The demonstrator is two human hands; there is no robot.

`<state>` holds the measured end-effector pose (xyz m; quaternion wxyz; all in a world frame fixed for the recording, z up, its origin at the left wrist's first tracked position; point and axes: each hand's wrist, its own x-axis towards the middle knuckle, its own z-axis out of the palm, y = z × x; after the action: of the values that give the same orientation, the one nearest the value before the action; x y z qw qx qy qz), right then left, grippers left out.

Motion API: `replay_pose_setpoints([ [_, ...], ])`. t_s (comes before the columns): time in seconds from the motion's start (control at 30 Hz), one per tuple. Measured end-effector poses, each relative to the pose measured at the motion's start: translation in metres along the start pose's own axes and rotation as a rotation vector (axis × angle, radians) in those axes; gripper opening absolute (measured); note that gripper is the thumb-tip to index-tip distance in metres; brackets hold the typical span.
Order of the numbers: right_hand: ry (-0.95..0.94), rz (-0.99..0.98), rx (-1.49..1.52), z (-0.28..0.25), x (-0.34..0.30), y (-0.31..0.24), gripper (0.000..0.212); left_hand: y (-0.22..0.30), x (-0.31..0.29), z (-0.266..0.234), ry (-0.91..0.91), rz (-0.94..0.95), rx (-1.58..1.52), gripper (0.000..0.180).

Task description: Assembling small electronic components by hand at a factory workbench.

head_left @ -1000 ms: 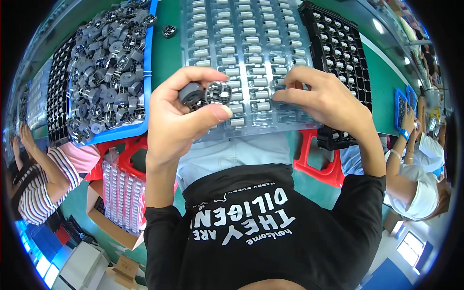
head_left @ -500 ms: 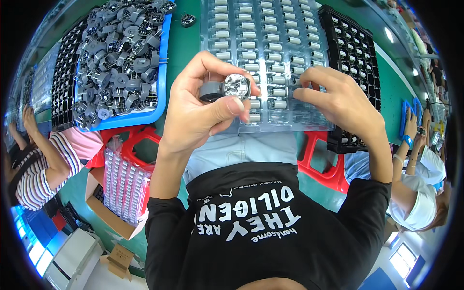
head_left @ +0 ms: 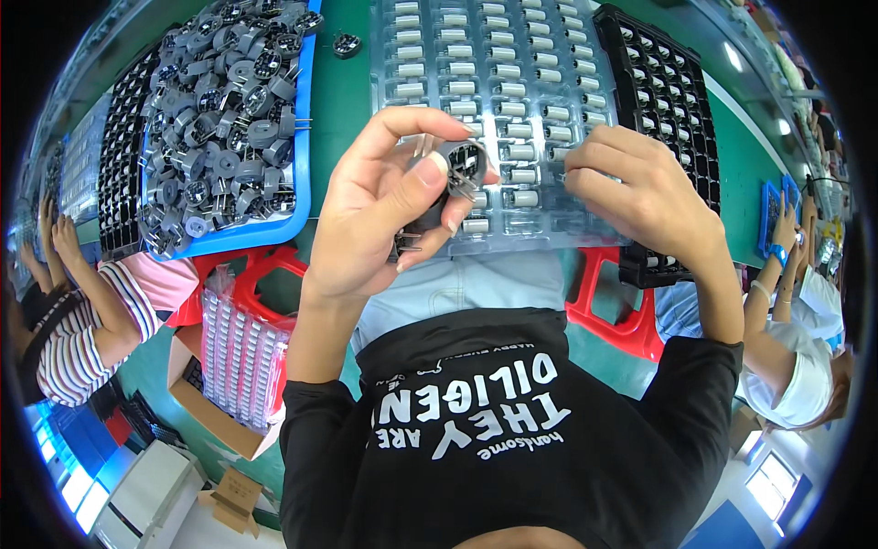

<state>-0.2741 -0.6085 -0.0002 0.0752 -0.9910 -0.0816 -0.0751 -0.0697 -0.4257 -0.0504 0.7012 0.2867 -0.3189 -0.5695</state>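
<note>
My left hand (head_left: 366,206) is closed around several grey round parts with thin metal pins. The uppermost grey round part (head_left: 466,163) sits between thumb and fingers, its dark open face and pins turned outward. Lower in the palm, another pinned part (head_left: 407,242) pokes out. My right hand (head_left: 640,188) hovers over the right side of a clear plastic tray (head_left: 549,229), fingers curled together. Its fingertips are beside a small silver cylinder (head_left: 560,154) in the tray; whether they grip anything is hidden. Rows of similar cylinders lie in the tray's pockets.
At the left, a blue bin (head_left: 306,183) is heaped with grey pinned parts. One loose part (head_left: 347,45) lies on the green table. Black trays (head_left: 654,82) flank the work area. Red stools (head_left: 608,316) stand below the table edge; co-workers sit at both sides.
The part in my left hand has turned from a shiny, clear-looking face to a dark face with pins, and the fingers have shifted around it. My right hand stays nearly in place, its fingers more curled.
</note>
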Motion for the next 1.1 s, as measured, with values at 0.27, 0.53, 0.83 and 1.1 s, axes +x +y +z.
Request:
replay_pose_setpoints([
  [0.27,0.393,0.275,0.738,-0.009,0.006,-0.025,0.023,-0.011,0.002,0.016,-0.013,-0.038,-0.156,0.032],
  [0.53,0.461,0.136,0.377,-0.012,0.01,-0.038,0.041,-0.018,0.001,0.029,0.017,-0.096,-0.231,0.033],
  [0.83,0.596,0.008,0.266,0.0,0.01,-0.048,0.043,-0.023,0.0,0.021,-0.083,-0.076,-0.2,0.041],
  [1.1,0.494,-0.028,0.267,-0.003,0.01,-0.05,0.037,-0.02,-0.001,0.032,-0.025,-0.072,-0.296,0.033],
])
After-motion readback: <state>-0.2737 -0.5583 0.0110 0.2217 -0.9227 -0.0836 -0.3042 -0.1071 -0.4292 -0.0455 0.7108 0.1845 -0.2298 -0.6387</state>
